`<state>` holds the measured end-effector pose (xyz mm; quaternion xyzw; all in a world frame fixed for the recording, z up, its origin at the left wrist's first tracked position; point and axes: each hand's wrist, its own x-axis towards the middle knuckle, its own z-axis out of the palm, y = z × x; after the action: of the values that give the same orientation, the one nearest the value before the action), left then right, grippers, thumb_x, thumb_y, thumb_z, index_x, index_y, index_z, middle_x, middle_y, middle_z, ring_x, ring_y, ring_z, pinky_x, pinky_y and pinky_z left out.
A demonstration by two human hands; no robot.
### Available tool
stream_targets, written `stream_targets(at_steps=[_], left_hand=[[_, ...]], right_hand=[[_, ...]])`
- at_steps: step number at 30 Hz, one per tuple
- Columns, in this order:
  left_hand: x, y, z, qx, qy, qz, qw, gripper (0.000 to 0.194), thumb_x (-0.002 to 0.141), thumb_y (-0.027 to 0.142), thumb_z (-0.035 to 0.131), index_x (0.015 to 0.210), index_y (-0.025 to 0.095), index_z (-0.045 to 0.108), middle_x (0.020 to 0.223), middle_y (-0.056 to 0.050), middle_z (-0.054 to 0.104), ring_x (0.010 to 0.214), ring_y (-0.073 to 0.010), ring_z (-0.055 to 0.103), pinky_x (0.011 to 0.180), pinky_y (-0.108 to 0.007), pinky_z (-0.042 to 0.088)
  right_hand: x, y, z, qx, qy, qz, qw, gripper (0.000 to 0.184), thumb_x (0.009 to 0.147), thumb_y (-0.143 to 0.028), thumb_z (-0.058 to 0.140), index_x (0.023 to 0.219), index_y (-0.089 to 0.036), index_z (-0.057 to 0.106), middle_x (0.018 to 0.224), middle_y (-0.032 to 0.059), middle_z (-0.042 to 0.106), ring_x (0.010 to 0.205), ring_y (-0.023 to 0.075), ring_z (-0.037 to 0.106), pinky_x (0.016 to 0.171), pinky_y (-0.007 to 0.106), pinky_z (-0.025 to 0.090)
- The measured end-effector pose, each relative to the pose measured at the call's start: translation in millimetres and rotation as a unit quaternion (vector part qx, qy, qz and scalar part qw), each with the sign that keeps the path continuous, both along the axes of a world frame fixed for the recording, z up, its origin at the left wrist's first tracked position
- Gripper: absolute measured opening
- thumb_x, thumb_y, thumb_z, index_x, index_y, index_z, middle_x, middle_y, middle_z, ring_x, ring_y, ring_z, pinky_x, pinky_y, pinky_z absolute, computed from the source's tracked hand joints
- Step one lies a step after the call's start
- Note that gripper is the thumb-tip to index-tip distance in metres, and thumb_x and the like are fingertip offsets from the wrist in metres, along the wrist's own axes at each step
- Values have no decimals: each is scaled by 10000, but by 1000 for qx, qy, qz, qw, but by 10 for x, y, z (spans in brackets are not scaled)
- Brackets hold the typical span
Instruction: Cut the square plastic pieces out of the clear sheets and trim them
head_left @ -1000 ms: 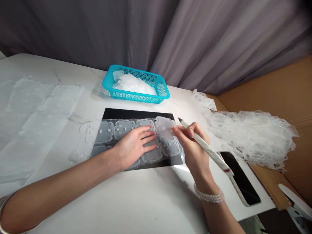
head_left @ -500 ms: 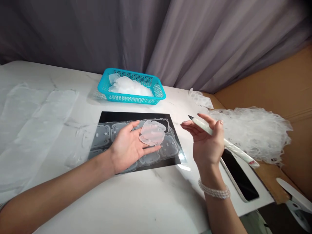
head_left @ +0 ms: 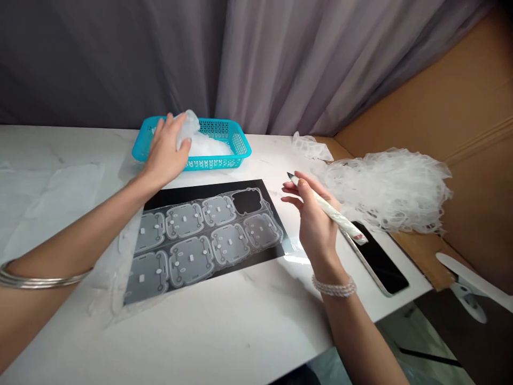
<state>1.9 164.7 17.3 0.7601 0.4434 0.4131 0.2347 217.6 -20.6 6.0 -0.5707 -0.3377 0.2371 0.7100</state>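
Note:
My left hand (head_left: 166, 149) reaches over the near rim of the turquoise basket (head_left: 236, 147) and holds a translucent silicone piece (head_left: 187, 128) above the white pile inside. My right hand (head_left: 310, 214) hovers to the right of the black mat (head_left: 176, 195) and grips a white wrapped blade tool (head_left: 328, 209), tip pointing up and left. On the mat lies a clear silicone sheet (head_left: 200, 235) of moulded pads. One cell at its top right (head_left: 247, 200) is cut out and shows black.
A heap of white netlike offcuts (head_left: 385, 187) lies at the right beside a cardboard wall (head_left: 452, 107). A dark phone (head_left: 377, 262) rests near the table's right edge. Thin clear sheets (head_left: 52, 198) cover the table at left. A grey curtain hangs behind.
My left hand carried the cut-out silicone piece from the mat up to the basket. The right hand drew back from the sheet, still holding the tool. The view shifted right.

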Motion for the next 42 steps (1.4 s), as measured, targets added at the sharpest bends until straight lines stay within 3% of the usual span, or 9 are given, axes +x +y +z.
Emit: stream_targets(at_steps=[2, 4, 6, 9, 13, 22, 30, 36, 42], left_hand=[[-42, 26, -110, 2, 42, 7, 999, 643, 854, 274, 635, 1455, 137, 454, 1649, -51, 246, 1526, -374, 35, 1248, -518, 34], [-71, -191, -220, 19, 55, -11, 998, 688, 830, 258, 660, 1479, 188, 441, 1673, -48, 146, 1539, -341, -7, 1254, -504, 29], [-87, -565, -312, 26, 47, -66, 996, 604, 866, 270, 623, 1452, 226, 485, 1659, -31, 206, 1545, -297, 45, 1256, -496, 29], [-98, -1121, -425, -105, 45, -258, 959, 394, 889, 289, 617, 1276, 224, 661, 1523, -65, 481, 1472, -295, 328, 1258, -458, 85], [-97, -1433, -582, -145, 85, -369, 914, 434, 894, 284, 613, 1323, 218, 625, 1545, -94, 445, 1483, -303, 305, 1248, -481, 46], [-111, -1446, -664, -29, 150, -360, 920, 448, 962, 288, 480, 1381, 154, 566, 1549, -157, 420, 1461, -343, 337, 1216, -493, 98], [-105, -1462, -678, 31, 138, -347, 927, 404, 952, 274, 492, 1321, 154, 602, 1494, -175, 495, 1399, -350, 430, 1195, -488, 170], [-96, -1459, -675, 116, 234, -324, 909, 415, 990, 281, 420, 1346, 124, 565, 1478, -188, 507, 1370, -353, 456, 1160, -520, 253], [-105, -1452, -641, 192, 367, -311, 855, 451, 1021, 302, 342, 1398, 106, 493, 1506, -177, 470, 1370, -331, 438, 1138, -515, 302]], right_hand=[[-20, -7, -4, -17, -14, 2, 1000, 358, 887, -390, 653, 1157, -160, 699, 911, 71, 742, 889, 205, 706, 795, 371, 586], [-50, -19, -15, -34, -35, 14, 999, 365, 893, -389, 648, 1181, -169, 694, 942, 73, 750, 875, 203, 713, 831, 395, 583], [-101, -57, -31, -48, -52, 37, 997, 358, 900, -389, 642, 1178, -172, 700, 943, 73, 756, 855, 201, 716, 838, 399, 584], [-220, -202, -74, -93, -77, 77, 990, 333, 896, -388, 650, 1150, -185, 723, 982, 79, 764, 883, 218, 723, 832, 394, 587], [-381, -485, -190, -186, -153, 109, 964, 279, 882, -366, 669, 1105, -224, 757, 1061, 74, 770, 949, 255, 724, 849, 406, 576], [-475, -570, -314, -195, -301, 150, 921, 203, 941, -303, 594, 1058, -273, 757, 997, 44, 775, 827, 239, 717, 729, 360, 546], [-458, -578, -414, -149, -293, 143, 933, 190, 834, -291, 733, 1023, -309, 750, 974, 36, 753, 927, 283, 691, 856, 422, 553], [-550, -824, -190, -120, -461, 190, 859, 417, 944, -173, 568, 1333, -321, 541, 1207, 77, 650, 1099, 260, 632, 939, 417, 522], [-581, -667, -294, -138, -538, 184, 811, 268, 981, -99, 424, 1170, -171, 600, 1115, 164, 670, 1139, 291, 638, 900, 454, 570]])
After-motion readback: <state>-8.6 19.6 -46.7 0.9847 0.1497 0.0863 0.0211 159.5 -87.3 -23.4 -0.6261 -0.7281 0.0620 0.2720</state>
